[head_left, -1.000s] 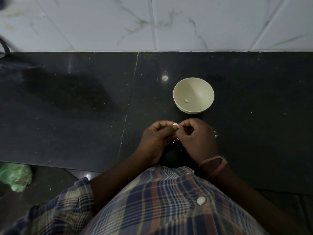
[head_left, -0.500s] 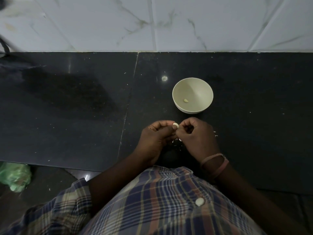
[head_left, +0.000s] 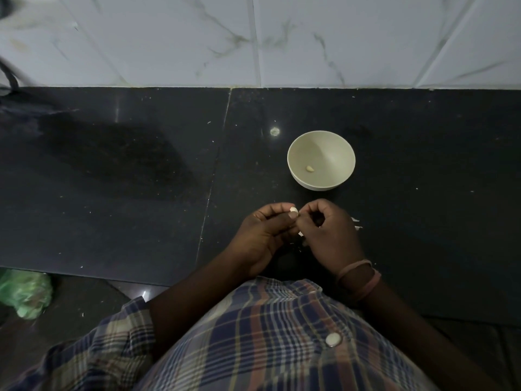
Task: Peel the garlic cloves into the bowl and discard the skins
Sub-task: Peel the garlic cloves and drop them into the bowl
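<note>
While the left hand [head_left: 263, 231] pinches a small pale garlic clove [head_left: 293, 214] between thumb and fingertips, the right hand [head_left: 328, 231] sits close against it, fingers curled inward at the clove's side, seemingly picking at its skin; whether it actually has hold of any skin is too small to tell. Both hands hover just above a dark stone bench [head_left: 141, 193], and a few pale skin scraps [head_left: 355, 224] lie on it just beside the right hand. Just beyond the hands stands a cream bowl [head_left: 321, 160] with one peeled clove [head_left: 310, 168] lying at its bottom. Peeling appears to be the step in hand, early in the task. Next, the skin likely needs stripping fully off, then the bare clove dropping into the bowl. A green plastic bag [head_left: 25, 292] lies on the floor, far left.
</note>
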The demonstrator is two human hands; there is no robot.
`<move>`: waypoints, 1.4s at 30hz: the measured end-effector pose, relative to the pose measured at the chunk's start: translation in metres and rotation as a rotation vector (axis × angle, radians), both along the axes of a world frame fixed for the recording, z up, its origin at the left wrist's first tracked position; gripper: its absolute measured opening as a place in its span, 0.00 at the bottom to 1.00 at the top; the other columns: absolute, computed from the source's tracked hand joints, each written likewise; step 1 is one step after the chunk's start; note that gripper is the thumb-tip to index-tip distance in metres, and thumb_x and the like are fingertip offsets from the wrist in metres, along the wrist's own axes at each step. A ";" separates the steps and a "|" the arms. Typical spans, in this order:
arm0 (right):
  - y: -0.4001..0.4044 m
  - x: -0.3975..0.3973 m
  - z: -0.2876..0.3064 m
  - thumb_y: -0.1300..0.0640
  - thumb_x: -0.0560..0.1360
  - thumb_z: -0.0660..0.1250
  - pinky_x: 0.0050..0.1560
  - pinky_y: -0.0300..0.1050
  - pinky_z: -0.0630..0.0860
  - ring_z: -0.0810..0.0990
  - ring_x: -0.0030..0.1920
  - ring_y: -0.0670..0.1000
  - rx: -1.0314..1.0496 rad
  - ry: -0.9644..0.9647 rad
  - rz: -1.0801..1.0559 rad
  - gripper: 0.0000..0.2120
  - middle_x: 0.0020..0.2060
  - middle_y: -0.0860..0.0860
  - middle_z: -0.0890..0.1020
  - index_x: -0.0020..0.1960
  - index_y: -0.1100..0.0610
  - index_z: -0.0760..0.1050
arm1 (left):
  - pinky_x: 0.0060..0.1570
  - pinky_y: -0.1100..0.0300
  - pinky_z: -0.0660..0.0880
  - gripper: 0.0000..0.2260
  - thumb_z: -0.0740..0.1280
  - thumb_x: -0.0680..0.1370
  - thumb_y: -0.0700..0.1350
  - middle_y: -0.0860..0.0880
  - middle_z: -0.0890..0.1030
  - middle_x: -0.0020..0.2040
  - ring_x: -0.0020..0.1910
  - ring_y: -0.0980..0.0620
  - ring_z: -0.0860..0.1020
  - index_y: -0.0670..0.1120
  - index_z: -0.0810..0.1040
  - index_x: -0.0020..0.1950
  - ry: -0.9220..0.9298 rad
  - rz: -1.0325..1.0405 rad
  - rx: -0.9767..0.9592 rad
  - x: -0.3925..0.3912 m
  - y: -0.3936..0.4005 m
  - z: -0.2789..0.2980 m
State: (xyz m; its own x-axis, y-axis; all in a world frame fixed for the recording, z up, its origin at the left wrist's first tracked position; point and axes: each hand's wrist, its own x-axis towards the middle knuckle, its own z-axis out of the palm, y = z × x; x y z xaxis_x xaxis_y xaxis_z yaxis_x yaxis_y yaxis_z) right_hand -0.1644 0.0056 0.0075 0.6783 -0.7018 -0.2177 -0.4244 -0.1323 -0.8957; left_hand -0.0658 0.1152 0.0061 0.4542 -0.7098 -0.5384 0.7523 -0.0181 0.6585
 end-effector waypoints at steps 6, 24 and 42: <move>-0.004 0.001 0.000 0.59 0.76 0.69 0.46 0.47 0.80 0.82 0.41 0.45 0.025 -0.028 -0.079 0.01 0.40 0.48 0.83 0.46 0.54 0.80 | 0.43 0.60 0.81 0.07 0.66 0.80 0.34 0.44 0.83 0.46 0.42 0.51 0.82 0.41 0.81 0.55 0.043 -0.003 -0.025 -0.001 0.000 0.001; -0.007 0.005 0.000 0.64 0.76 0.72 0.45 0.53 0.85 0.86 0.40 0.54 0.219 -0.156 -0.008 0.07 0.41 0.54 0.87 0.53 0.57 0.84 | 0.49 0.61 0.81 0.10 0.66 0.79 0.31 0.40 0.85 0.51 0.47 0.49 0.84 0.36 0.81 0.58 -0.137 0.083 -0.027 0.000 0.001 -0.009; -0.013 0.007 -0.001 0.72 0.72 0.72 0.44 0.42 0.81 0.82 0.43 0.49 0.341 -0.291 0.075 0.24 0.46 0.59 0.83 0.66 0.58 0.76 | 0.47 0.61 0.80 0.13 0.61 0.81 0.32 0.40 0.84 0.48 0.43 0.52 0.82 0.33 0.78 0.64 -0.136 -0.037 -0.010 0.009 0.004 -0.014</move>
State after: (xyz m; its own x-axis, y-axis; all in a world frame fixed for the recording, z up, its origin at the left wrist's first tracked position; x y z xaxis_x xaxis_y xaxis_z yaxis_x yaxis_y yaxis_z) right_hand -0.1571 -0.0074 0.0066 0.7916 -0.5698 -0.2208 -0.1495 0.1698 -0.9741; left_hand -0.0565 0.1192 -0.0078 0.4963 -0.7323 -0.4663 0.6548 -0.0370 0.7549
